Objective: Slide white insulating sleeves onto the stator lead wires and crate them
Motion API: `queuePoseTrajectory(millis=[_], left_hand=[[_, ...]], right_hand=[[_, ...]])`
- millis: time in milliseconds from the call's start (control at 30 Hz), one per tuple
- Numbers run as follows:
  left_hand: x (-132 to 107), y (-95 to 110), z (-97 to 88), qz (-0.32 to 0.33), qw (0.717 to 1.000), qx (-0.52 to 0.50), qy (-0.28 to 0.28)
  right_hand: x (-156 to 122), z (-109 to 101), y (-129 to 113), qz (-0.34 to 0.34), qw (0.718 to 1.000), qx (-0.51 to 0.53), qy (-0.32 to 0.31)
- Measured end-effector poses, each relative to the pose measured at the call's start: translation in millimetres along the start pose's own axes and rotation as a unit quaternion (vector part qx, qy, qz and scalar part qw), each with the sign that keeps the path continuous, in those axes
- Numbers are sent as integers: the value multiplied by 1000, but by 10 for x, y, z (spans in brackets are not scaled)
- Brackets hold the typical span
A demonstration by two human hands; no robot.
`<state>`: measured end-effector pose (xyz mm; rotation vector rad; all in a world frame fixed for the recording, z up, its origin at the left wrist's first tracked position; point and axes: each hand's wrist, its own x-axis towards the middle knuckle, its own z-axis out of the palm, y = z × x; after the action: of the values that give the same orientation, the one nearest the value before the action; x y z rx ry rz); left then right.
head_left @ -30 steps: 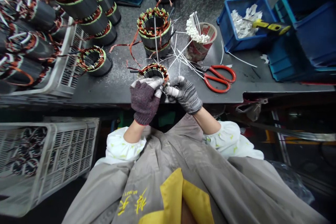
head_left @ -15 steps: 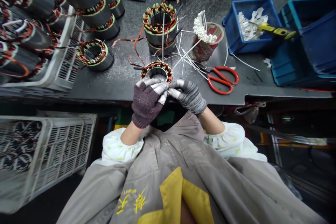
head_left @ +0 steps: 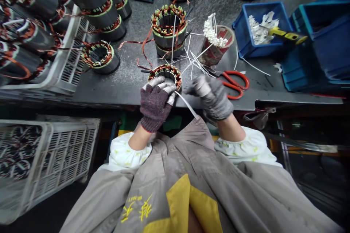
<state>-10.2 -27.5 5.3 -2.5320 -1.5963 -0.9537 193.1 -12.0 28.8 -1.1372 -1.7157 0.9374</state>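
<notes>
A motor stator (head_left: 178, 76) with copper windings stands at the front edge of the bench. My left hand (head_left: 156, 100), in a dark purple knit glove with white-taped fingertips, is closed on its near side. From the stator's near rim a white cable tie (head_left: 187, 105) hangs out, curving down to the right. My right hand (head_left: 214, 96), in a grey glove, is apart from the stator, left of the red-handled scissors (head_left: 237, 83). Motion smears its fingers, so their grip cannot be made out.
Stacked stators (head_left: 169, 36) stand behind, beside loose white ties and a cup (head_left: 218, 49) of cable ties. Right are a blue bin (head_left: 262, 49) of white scraps with a yellow-handled cutter (head_left: 290, 36) across it, and more bins. A white crate (head_left: 65, 62) of stators sits left.
My right hand has left the stator, moving right toward the scissors. The cable tie's tail now shows between the hands. My left hand stays at the stator.
</notes>
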Motion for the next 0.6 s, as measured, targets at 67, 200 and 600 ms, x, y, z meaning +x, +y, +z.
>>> queuePoseTrajectory(millis=[67, 200, 600], left_hand=[[-22, -39, 5, 23, 1000, 4, 4], [-67, -94, 15, 26, 1000, -4, 3], [-48, -110, 43, 63, 995, -67, -48]], right_hand=[[46, 4, 36, 22, 990, -23, -137], [83, 92, 117, 79, 978, 153, -119], [-184, 282, 41, 163, 954, 252, 2]])
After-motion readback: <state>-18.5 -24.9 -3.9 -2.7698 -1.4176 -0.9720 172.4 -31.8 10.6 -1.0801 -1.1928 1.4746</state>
